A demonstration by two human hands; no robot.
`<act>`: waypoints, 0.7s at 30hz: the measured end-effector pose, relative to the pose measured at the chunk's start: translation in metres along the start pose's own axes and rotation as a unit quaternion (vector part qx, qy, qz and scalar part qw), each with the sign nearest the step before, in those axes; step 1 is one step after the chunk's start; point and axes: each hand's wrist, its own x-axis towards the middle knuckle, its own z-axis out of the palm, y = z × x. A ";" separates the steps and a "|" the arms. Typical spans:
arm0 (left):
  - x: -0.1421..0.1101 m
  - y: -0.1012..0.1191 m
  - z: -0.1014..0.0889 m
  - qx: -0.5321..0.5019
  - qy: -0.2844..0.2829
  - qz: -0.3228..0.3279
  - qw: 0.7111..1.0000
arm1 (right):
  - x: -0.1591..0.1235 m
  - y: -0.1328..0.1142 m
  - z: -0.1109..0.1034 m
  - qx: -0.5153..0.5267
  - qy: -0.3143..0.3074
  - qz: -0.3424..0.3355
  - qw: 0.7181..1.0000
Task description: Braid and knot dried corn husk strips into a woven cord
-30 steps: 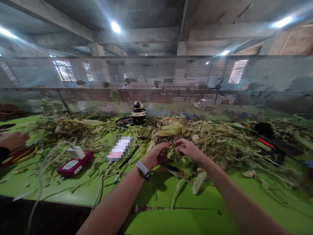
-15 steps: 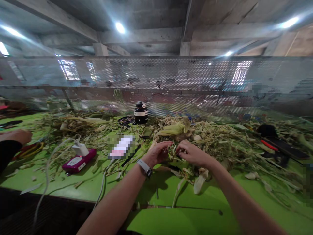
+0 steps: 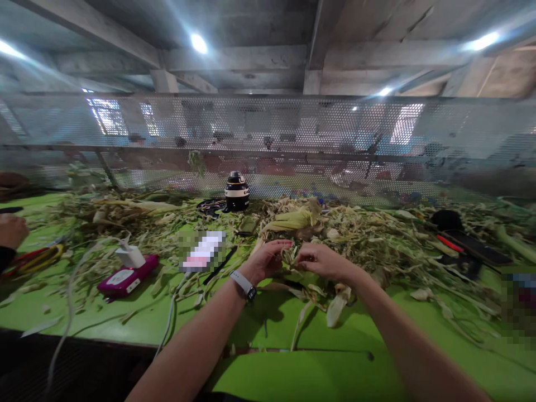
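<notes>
A round black bottle (image 3: 237, 193) with a white band, partly lettered "EN", stands far; both hands, left (image 3: 268, 262) and right (image 3: 320, 260), pinch pale-green husk strips (image 3: 290, 257).

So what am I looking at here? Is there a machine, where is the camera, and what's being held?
There's no machine: these are a person's bare left hand and right hand, seen by a camera worn on the head, looking forward and down. The fingers seem to hold small leafy strips between them. The green table bears a spread of dry, husk-like leaves, a black bottle with a white band and a magenta box with a white plug. At the far left is another person's hand. Behind the table stands a perforated screen.
</notes>
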 end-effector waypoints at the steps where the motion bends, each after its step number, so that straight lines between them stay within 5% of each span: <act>1: -0.001 0.000 0.000 0.015 0.003 0.001 1.000 | 0.000 0.000 0.001 -0.004 0.003 0.001 1.000; 6: -0.002 -0.001 -0.001 0.118 0.013 0.054 0.991 | 0.000 0.000 0.003 -0.036 0.036 0.023 0.998; 10: -0.003 -0.001 -0.001 0.145 -0.039 0.109 0.983 | 0.000 0.006 0.007 -0.040 0.076 0.009 0.996; 21: -0.009 0.001 0.003 0.192 -0.003 0.096 0.977 | -0.001 -0.001 0.003 -0.003 0.035 0.009 0.999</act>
